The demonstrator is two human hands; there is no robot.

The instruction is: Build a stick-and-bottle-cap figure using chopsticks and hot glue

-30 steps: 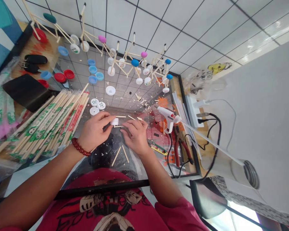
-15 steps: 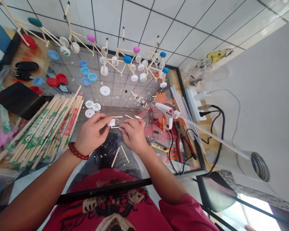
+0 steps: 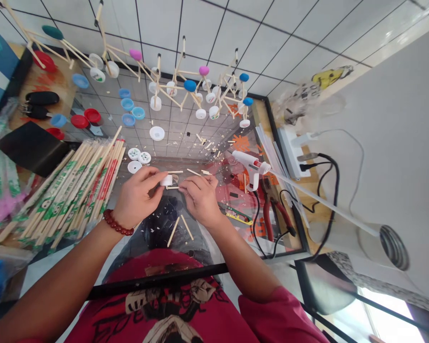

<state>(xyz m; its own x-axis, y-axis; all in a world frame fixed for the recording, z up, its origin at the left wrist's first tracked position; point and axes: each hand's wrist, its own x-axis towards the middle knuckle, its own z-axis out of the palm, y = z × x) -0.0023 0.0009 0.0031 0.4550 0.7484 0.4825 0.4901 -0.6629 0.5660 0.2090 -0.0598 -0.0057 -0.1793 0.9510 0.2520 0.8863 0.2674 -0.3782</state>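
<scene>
Between thumb and fingers, my left hand (image 3: 141,193) pinches a white bottle cap (image 3: 167,180) above the glass tabletop. My right hand (image 3: 200,196) is closed on the end of a short wooden stick (image 3: 172,187), whose other end meets the lower edge of the cap. Whether the two are joined I cannot make out. Just beyond my fingers lie cut sticks (image 3: 193,172). Two more stick pieces (image 3: 173,231) lie nearer my body. Several white caps (image 3: 135,166) sit beyond my left hand.
Bundled chopsticks (image 3: 67,190) lie at the left. At the right are a glue gun (image 3: 248,164), red-handled pliers (image 3: 268,214) and a yellow cutter (image 3: 239,218). Stick figures with bottle caps (image 3: 189,85) stand along the tiled wall. A power strip (image 3: 293,152) with cords is further right.
The view has shifted slightly. Both hands keep nearly the same pose, still holding the cap and the stick together.
</scene>
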